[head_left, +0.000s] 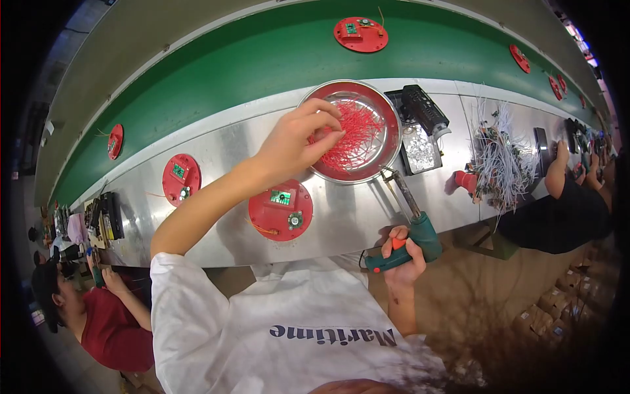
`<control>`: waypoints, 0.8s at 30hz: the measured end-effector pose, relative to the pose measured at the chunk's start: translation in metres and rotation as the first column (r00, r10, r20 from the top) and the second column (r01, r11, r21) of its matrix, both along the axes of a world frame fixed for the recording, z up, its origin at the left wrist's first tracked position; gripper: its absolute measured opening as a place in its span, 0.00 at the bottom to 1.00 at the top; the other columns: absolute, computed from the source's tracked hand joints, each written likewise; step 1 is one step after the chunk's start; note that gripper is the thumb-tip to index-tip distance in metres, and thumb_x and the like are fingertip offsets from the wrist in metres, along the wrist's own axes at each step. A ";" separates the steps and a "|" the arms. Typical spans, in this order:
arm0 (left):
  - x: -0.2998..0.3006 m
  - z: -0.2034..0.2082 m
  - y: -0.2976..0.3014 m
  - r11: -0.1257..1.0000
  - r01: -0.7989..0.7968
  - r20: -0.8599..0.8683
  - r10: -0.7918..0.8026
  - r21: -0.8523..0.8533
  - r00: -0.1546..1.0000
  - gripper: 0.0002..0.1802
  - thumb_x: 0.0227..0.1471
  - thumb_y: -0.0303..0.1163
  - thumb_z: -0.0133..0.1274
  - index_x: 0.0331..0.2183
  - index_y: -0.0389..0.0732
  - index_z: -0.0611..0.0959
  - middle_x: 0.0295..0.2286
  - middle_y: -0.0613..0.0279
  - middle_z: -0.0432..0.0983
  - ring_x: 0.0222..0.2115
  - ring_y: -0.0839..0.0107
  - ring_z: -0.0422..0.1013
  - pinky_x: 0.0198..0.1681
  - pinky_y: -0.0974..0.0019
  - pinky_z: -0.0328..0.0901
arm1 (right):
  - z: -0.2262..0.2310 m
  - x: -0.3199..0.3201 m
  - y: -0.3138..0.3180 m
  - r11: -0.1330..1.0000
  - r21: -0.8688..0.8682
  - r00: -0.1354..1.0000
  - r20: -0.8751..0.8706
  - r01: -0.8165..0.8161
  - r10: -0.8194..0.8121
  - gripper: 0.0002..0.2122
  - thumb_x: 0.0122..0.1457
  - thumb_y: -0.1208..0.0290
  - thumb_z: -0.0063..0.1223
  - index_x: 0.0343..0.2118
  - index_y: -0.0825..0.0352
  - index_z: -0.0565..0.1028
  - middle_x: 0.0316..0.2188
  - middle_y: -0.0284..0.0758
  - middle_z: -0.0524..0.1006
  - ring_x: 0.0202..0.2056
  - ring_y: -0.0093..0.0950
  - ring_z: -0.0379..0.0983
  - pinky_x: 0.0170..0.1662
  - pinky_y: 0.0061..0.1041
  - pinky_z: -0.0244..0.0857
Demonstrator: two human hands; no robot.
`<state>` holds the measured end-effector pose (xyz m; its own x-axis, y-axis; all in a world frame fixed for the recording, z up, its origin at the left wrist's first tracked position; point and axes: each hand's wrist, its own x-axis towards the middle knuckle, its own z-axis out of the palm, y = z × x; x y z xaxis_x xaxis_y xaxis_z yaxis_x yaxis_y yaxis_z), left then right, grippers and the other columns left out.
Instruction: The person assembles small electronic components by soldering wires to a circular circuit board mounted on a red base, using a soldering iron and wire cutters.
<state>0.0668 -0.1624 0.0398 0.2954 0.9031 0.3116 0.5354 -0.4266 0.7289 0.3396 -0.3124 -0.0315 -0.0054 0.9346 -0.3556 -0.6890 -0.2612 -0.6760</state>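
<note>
My left hand (303, 139) reaches over a round metal bowl with a red rim (392, 125). Its thumb and fingertips come together in a pinch at the pile of thin red wires (357, 134) inside; how many wires they grip is hidden. Low on the right, my right hand (408, 259) wraps around a green soldering gun (426, 235) with an orange trigger, its metal tip pointing up beside the bowl. On the bench below my left forearm lies a red round plate (282, 213) bearing a small green circuit board and a yellow wire.
Another red plate (181, 176) lies further left. Right of the bowl stand a black device (425, 108) and a tray of small shiny parts (421, 150), then a heap of grey wires (502, 161). More red plates (361, 34) sit on the green belt (262, 56). Co-workers (108, 315) sit on both sides.
</note>
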 end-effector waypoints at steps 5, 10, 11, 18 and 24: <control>-0.003 0.074 -0.086 0.988 -0.056 -0.014 0.054 -0.146 0.998 0.06 0.50 0.25 0.60 0.31 0.35 0.81 0.22 0.58 0.78 0.22 0.64 0.76 0.25 0.66 0.69 | 0.011 -0.005 -0.002 0.996 -0.003 0.996 0.000 -0.093 0.093 0.10 0.55 0.70 0.47 0.35 0.72 0.70 0.36 0.43 0.72 0.23 0.28 0.69 0.30 0.25 0.65; -0.002 0.036 -0.154 0.986 -0.086 0.095 0.100 -0.145 0.990 0.06 0.46 0.24 0.63 0.28 0.36 0.82 0.21 0.60 0.77 0.20 0.68 0.75 0.22 0.66 0.67 | 0.038 -0.052 0.000 0.950 0.023 0.945 0.114 -0.310 0.306 0.09 0.56 0.75 0.52 0.39 0.72 0.71 0.40 0.41 0.73 0.29 0.29 0.74 0.33 0.25 0.68; -0.002 0.026 -0.162 0.984 -0.108 0.136 0.128 -0.142 0.982 0.06 0.45 0.24 0.64 0.27 0.37 0.82 0.20 0.61 0.77 0.19 0.68 0.75 0.21 0.66 0.67 | 0.042 -0.063 0.003 0.921 0.000 0.907 0.175 -0.390 0.384 0.10 0.55 0.77 0.54 0.40 0.71 0.71 0.41 0.40 0.73 0.32 0.30 0.75 0.34 0.26 0.68; -0.009 -0.003 -0.198 0.967 -0.245 0.226 0.255 -0.072 0.940 0.07 0.43 0.23 0.65 0.28 0.36 0.82 0.19 0.60 0.76 0.18 0.67 0.73 0.19 0.67 0.65 | 0.041 -0.106 0.009 0.824 0.077 0.824 0.146 -0.562 0.548 0.16 0.48 0.87 0.58 0.41 0.71 0.72 0.40 0.40 0.73 0.35 0.29 0.76 0.40 0.27 0.72; -0.015 -0.017 -0.211 0.936 -0.330 0.301 0.351 -0.120 0.887 0.07 0.43 0.21 0.65 0.27 0.35 0.83 0.21 0.58 0.78 0.19 0.65 0.75 0.20 0.67 0.66 | 0.044 -0.121 0.004 0.850 0.037 0.831 0.238 -0.526 0.503 0.16 0.48 0.86 0.62 0.40 0.71 0.73 0.38 0.38 0.76 0.36 0.24 0.76 0.42 0.25 0.71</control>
